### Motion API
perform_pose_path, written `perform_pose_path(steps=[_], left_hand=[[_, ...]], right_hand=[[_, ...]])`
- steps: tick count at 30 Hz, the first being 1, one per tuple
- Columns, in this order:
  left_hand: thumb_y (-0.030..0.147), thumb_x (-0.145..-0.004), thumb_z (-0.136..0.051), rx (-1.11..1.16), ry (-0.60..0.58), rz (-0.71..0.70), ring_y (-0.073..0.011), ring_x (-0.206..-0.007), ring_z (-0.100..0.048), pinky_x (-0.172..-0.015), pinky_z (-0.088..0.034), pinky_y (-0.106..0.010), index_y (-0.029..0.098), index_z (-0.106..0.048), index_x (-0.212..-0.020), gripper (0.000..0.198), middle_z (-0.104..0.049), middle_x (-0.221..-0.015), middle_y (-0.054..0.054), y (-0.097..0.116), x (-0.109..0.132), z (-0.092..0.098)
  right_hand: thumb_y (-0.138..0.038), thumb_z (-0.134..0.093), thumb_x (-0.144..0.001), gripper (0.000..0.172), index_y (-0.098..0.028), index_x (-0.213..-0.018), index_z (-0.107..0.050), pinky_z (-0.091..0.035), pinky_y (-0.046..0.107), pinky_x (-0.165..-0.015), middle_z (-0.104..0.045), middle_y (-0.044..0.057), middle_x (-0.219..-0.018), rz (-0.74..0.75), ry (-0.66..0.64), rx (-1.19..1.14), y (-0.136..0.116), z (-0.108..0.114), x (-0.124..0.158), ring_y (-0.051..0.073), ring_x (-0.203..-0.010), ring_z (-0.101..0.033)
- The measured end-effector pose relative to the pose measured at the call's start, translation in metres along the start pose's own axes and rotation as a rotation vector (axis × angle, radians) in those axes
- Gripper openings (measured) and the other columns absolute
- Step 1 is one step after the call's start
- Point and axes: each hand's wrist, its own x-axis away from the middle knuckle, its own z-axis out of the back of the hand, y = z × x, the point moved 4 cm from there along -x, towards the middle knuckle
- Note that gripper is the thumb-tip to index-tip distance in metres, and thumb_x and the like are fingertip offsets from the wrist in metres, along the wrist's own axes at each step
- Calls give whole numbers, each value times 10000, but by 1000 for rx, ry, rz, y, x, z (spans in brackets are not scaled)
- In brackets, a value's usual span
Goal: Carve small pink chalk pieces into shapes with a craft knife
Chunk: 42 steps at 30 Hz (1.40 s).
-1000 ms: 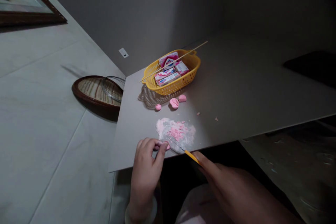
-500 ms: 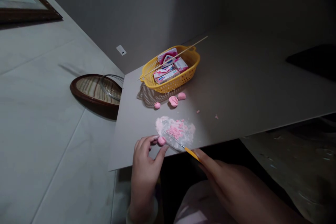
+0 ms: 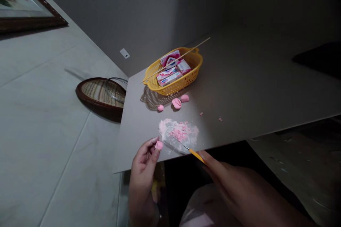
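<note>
Left hand (image 3: 145, 159) has shifted left, now pinching pink chunk (image 3: 159, 145), 8 o'clock from crumbs (image 3: 179, 134). Right hand (image 3: 226, 175) grips knife (image 3: 197, 156), tip toward 10 o'clock. Yellow basket (image 3: 179, 87) on surface (image 3: 141, 122), crumbs' 12 o'clock.

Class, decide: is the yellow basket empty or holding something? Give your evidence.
Holding something: printed cartons sit inside the yellow basket, with a thin stick lying across its top.

Boxes (image 3: 171, 79) in yellow basket (image 3: 183, 86): lettering too small to read.
</note>
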Motion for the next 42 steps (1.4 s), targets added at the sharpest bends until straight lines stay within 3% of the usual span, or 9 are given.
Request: perform_pose_path(steps=[3,7,12,15,19,22,30,34,42], left_hand=[[469,-768,-842,25,19,41,-220,-1076,-681,-925,-548,-298,198,-745,-1128,461,-752,-1130,-82,-5,0,2],[410,-758,-866,226,-46,132,-196,-1020,-697,-886,-567,-274,199,-744,-1082,405,-747,-1112,-75,-6,2,0],[401,-707,-907,361,-58,116,-141,-854,-681,-791,-568,-231,202,-748,-1023,406,-735,-993,-46,-4,0,4],[444,-777,-849,128,-5,30,-160,-907,-675,-843,-557,-261,221,-742,-1080,391,-728,-1033,-50,-8,-2,9],[438,-901,-723,-386,34,-330,-213,-1069,-639,-985,-506,-356,258,-750,-1084,259,-703,-1147,-67,-6,-5,7],[432,-949,-654,-559,14,-453,-244,-1097,-626,-948,-528,-396,262,-746,-1071,229,-698,-1138,-85,-9,-7,0],[407,-941,-671,-622,4,-508,-245,-1077,-646,-933,-548,-405,266,-726,-1117,232,-706,-1139,-80,-12,-10,4],[387,-951,-659,-632,-41,-514,-240,-1064,-640,-903,-545,-383,258,-727,-1018,161,-699,-1090,-72,-13,-11,4],[355,-944,-647,-661,115,-625,-198,-834,-629,-762,-538,-347,219,-676,-982,144,-689,-947,-65,-7,-9,-1]], right_hand=[[-68,-373,-886,564,-206,-1375,-619,-569,295,-543,-782,44,-770,-17,-29,19,0,-2,0,227,-583,-739],[-82,-343,-901,558,-185,-1375,-619,-577,323,-540,-775,61,-761,-16,-37,31,3,-5,3,242,-574,-731],[-53,-410,-865,581,-232,-1377,-620,-549,268,-545,-765,32,-730,23,16,22,5,-2,6,205,-550,-707],[-55,-411,-882,565,-248,-1367,-628,-527,245,-530,-765,24,-731,20,31,4,2,1,6,191,-552,-703],[-62,-396,-892,545,-235,-1353,-631,-530,245,-544,-774,29,-757,13,32,-8,-1,4,4,193,-598,-724],[-70,-389,-882,558,-222,-1367,-619,-529,258,-531,-776,40,-764,16,22,-3,0,3,5,199,-573,-714],[-93,-448,-869,538,-275,-1329,-661,-468,236,-436,-729,17,-648,9,74,-2,3,3,6,193,-470,-654],[-96,-448,-878,538,-276,-1338,-660,-486,240,-446,-731,19,-652,19,67,6,2,0,5,192,-467,-657],[-76,-429,-887,545,-259,-1354,-643,-508,241,-498,-749,16,-675,18,39,16,3,-3,6,190,-517,-685]])
